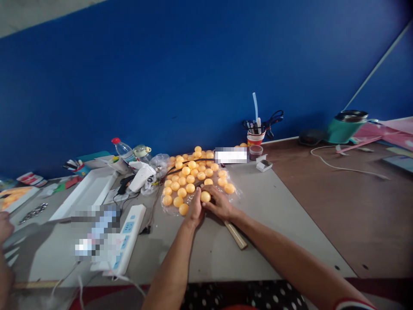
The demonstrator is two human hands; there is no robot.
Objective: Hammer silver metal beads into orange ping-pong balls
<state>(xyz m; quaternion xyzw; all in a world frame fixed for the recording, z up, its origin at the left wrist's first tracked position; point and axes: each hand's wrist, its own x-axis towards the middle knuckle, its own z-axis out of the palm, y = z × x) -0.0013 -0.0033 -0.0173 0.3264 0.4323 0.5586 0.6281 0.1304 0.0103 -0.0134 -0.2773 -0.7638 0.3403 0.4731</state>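
Note:
Both of my hands meet at the near edge of a spread of orange balls [182, 192] lying on clear plastic. One orange ball [205, 196] sits between them. My left hand [195, 206] is closed against its left side. Curled around its right side are the fingers of my right hand [221, 203]. A flat wooden strip [237, 237] sticks out on the table below my right hand; its far end is hidden. Small shiny pieces [190, 199] lie just left of my left hand.
A power strip [129, 237] and white tray [88, 193] stand left, near a red-capped bottle [124, 150]. Behind are a pen cup [256, 137] and small open box [263, 165]; a green mug [345, 127] is far right. Another person's hand [5, 227] shows at far left.

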